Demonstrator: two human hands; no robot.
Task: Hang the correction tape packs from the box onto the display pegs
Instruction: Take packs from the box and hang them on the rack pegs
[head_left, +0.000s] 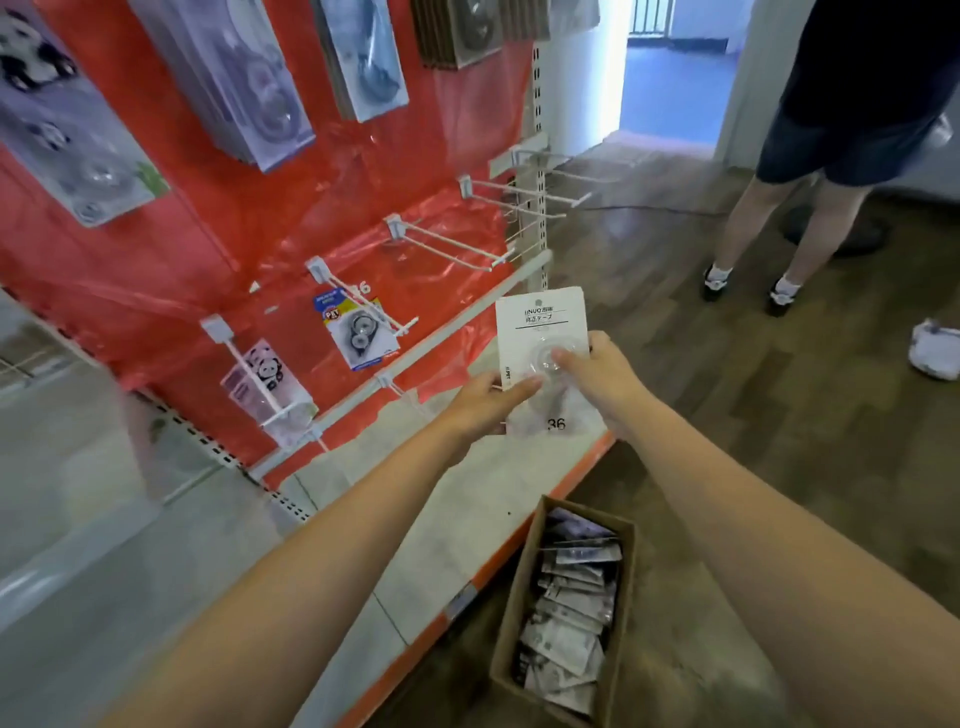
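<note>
Both hands hold one correction tape pack (540, 338) out in front of the red display panel (291, 208), just past the shelf edge. The pack is a flat white card with printed black text at the top and a clear moulded blister over a round tape wheel at its middle. Left hand (483, 402) grips the lower left edge, thumb across the front. Right hand (597, 374) pinches the right side, fingertips on the blister.

Cardboard box (563, 613) stands on the dark wood-look floor below the right forearm, open-topped, brown, rectangular, filled with more packs stacked on edge, glossy and crinkled.

White wire pegs (441, 244) jut from the panel in a slanting row, thin and straight with upturned tips. One lower peg carries a blue-and-yellow carded pack (358, 332); the next carries a clear pack with a panda print (265, 384). Larger blister packs hang along the top row.

Pale base shelf (457, 509) with an orange front edge runs under the pegs. A second person's legs (769, 228) stand on the floor at the right.
</note>
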